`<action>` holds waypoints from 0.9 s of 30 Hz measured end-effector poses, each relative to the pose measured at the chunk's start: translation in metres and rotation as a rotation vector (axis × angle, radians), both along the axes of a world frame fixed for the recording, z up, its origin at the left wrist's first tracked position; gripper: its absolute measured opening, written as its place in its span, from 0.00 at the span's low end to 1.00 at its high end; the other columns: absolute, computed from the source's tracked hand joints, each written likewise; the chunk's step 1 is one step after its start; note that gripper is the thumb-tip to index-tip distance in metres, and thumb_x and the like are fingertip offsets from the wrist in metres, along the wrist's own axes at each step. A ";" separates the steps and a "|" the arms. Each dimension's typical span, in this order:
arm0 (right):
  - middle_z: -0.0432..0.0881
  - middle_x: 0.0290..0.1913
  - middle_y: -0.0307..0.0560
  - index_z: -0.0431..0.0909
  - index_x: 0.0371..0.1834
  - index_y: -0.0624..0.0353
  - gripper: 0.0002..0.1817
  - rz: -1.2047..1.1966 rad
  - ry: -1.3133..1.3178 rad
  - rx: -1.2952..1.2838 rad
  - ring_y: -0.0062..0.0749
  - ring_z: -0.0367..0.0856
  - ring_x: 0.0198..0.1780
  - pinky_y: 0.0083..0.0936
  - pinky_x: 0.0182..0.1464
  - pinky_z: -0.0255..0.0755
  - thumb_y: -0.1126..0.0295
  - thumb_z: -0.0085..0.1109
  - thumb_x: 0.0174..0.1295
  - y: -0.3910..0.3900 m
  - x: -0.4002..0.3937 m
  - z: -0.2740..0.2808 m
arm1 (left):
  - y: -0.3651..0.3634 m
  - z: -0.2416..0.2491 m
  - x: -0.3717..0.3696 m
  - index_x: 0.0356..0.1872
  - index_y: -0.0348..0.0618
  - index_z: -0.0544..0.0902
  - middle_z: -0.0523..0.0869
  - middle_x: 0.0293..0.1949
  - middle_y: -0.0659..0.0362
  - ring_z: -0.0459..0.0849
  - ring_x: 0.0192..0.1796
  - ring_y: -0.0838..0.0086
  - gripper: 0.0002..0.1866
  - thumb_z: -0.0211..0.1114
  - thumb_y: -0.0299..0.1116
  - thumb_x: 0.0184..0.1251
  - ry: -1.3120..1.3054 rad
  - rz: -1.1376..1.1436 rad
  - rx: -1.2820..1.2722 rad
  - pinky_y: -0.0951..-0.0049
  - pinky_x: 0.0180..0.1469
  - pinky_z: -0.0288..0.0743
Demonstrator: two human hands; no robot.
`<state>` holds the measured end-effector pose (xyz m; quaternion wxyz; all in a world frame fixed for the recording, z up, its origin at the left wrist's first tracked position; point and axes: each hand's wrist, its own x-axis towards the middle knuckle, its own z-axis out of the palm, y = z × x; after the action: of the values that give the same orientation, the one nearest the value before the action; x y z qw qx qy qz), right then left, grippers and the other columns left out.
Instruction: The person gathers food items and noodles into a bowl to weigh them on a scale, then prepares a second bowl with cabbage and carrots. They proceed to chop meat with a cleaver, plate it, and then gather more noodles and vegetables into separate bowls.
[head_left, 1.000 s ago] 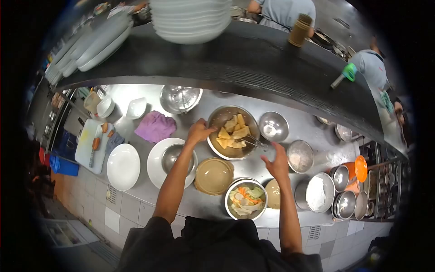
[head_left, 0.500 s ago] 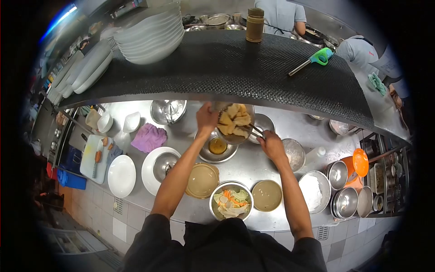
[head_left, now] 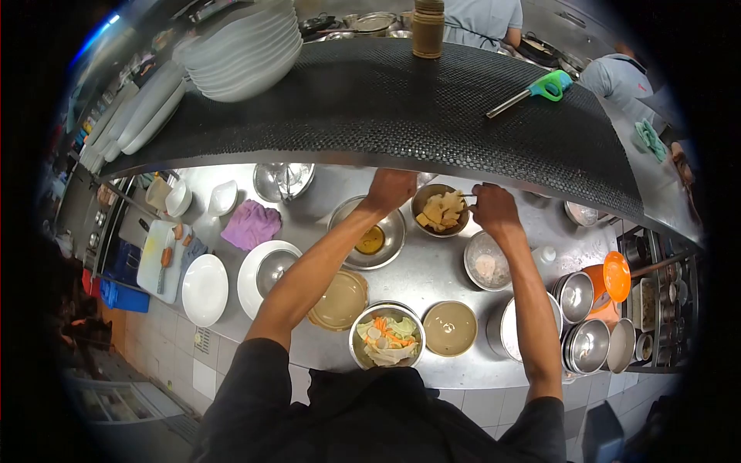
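Observation:
My left hand (head_left: 392, 190) is at the shelf's front edge, fingers closed on a shiny metal bowl (head_left: 424, 179) that is mostly hidden under the shelf. Just right of it stands a metal bowl (head_left: 417, 210) filled with pale yellow chunks (head_left: 443, 211). My right hand (head_left: 495, 208) is closed around a thin utensil that looks like tongs (head_left: 469, 195), its tip at that bowl's right rim. Left of the chunks is a wide metal bowl (head_left: 340, 241) with a small pool of yellow liquid (head_left: 370, 240).
A black-matted shelf (head_left: 363, 100) overhangs the counter, carrying stacked white bowls (head_left: 243, 62) and a green lighter (head_left: 549, 86). Near me are a bowl of cut vegetables (head_left: 390, 339) and a beige bowl (head_left: 450, 329). A purple cloth (head_left: 252, 224) lies left. Two people (head_left: 482, 21) stand beyond.
The yellow chunks were in a tilted bowl at my left hand; now they sit in a bowl further right. My left hand has moved right, and my right hand has risen toward the shelf.

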<state>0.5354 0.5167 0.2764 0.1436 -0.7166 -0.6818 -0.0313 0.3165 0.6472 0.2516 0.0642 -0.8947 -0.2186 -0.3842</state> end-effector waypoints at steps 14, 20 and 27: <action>0.83 0.32 0.44 0.80 0.48 0.66 0.25 -0.135 0.958 0.431 0.25 0.77 0.25 0.23 0.31 0.74 0.60 0.75 0.53 0.013 -0.075 -0.165 | -0.061 -0.159 -0.125 0.24 0.48 0.68 0.65 0.19 0.68 0.61 0.19 0.82 0.09 0.57 0.20 0.47 -1.329 0.657 -1.259 0.75 0.19 0.53; 0.82 0.36 0.52 0.71 0.52 0.71 0.30 -0.543 1.563 -0.080 0.34 0.85 0.30 0.26 0.27 0.81 0.52 0.64 0.62 -0.009 -0.065 -0.202 | -0.019 -0.179 -0.120 0.33 0.43 0.73 0.73 0.24 0.62 0.71 0.26 0.79 0.08 0.65 0.31 0.59 -1.431 0.567 -1.428 0.74 0.25 0.67; 0.79 0.45 0.63 0.64 0.54 0.82 0.23 -0.449 1.869 0.116 0.47 0.86 0.38 0.31 0.37 0.87 0.73 0.55 0.63 0.024 -0.049 -0.222 | -0.051 -0.116 -0.155 0.48 0.42 0.73 0.80 0.32 0.59 0.78 0.28 0.78 0.24 0.68 0.49 0.64 -0.733 0.324 -1.642 0.77 0.26 0.73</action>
<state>0.4868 0.5404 0.0541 0.6546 -0.5578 -0.1362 0.4917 0.1617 0.5964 0.1353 -0.6128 -0.4397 -0.5528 -0.3544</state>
